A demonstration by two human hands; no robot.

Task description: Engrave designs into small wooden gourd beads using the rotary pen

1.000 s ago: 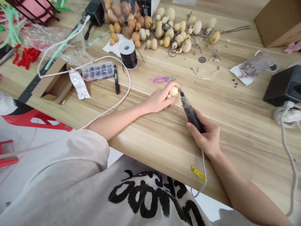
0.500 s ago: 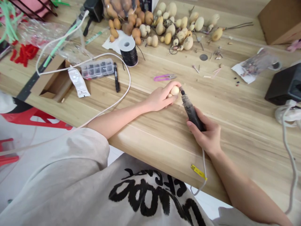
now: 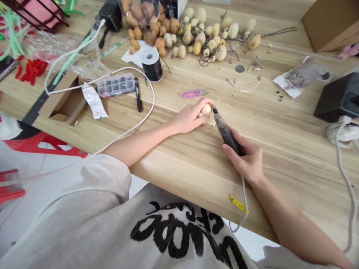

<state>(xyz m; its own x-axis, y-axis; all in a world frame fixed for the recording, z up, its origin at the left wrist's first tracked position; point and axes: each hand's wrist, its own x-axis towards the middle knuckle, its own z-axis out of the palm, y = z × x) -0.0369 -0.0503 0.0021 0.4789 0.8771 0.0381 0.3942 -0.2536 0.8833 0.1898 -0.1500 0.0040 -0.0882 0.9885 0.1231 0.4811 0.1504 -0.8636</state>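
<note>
My left hand (image 3: 191, 117) rests on the wooden table (image 3: 280, 149) with its fingers wrapped round a small pale gourd (image 3: 206, 109). My right hand (image 3: 246, 158) grips a dark pen-shaped rotary tool (image 3: 225, 130); its tip touches the right side of the gourd. A thin white cord (image 3: 243, 201) with a yellow tag runs from the tool over the table's front edge. Purple snips (image 3: 194, 93) lie just beyond my left hand.
A heap of small gourds (image 3: 196, 35) lies at the back. Nearby are a spool of black cord (image 3: 152, 65), a clear compartment box (image 3: 116, 84), a black pen (image 3: 137, 95), a white cable (image 3: 146, 112), a cardboard tray (image 3: 66, 99), and a black box (image 3: 338, 98) at right.
Both hands stay where they were, with the tool's tip against the gourd. Only the camera view has shifted slightly.
</note>
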